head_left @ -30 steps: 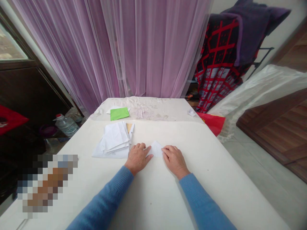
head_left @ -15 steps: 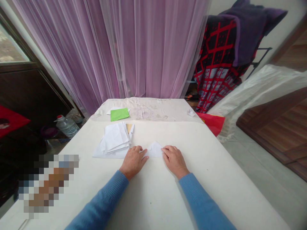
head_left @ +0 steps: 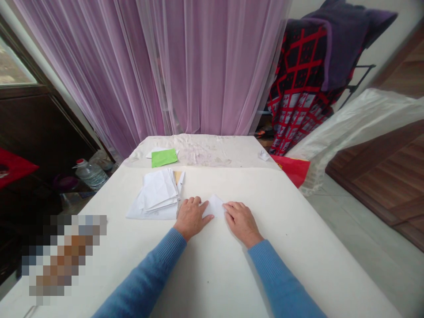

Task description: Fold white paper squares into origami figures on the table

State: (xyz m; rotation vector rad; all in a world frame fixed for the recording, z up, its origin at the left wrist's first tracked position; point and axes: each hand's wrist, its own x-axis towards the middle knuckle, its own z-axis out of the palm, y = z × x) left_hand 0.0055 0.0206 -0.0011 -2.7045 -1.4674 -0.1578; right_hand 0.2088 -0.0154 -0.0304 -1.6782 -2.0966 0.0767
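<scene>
A small folded piece of white paper (head_left: pixel 216 206) with a pointed top lies on the white-covered table between my hands. My left hand (head_left: pixel 192 218) rests palm down over its left part, thumb and fingers spread, and hides that side. At the right edge, the fingertips of my right hand (head_left: pixel 243 224) are drawn together and grip the paper against the table. Just left of my left hand sits a pile of white paper sheets (head_left: pixel 159 190), with a larger sheet beneath and a tan piece showing at its right.
A green paper square (head_left: pixel 164 157) lies over white paper farther back. Crumpled paper (head_left: pixel 264 155) is near the far right corner. Purple curtains (head_left: pixel 212 66) hang behind the table (head_left: pixel 232 278). A red bag (head_left: pixel 294 170) stands beyond the right edge; a plastic bottle (head_left: pixel 91 173) is left.
My left hand has slid right and slightly away from me over the folded paper, covering more of its left side. My right hand has stayed at the paper's right edge.
</scene>
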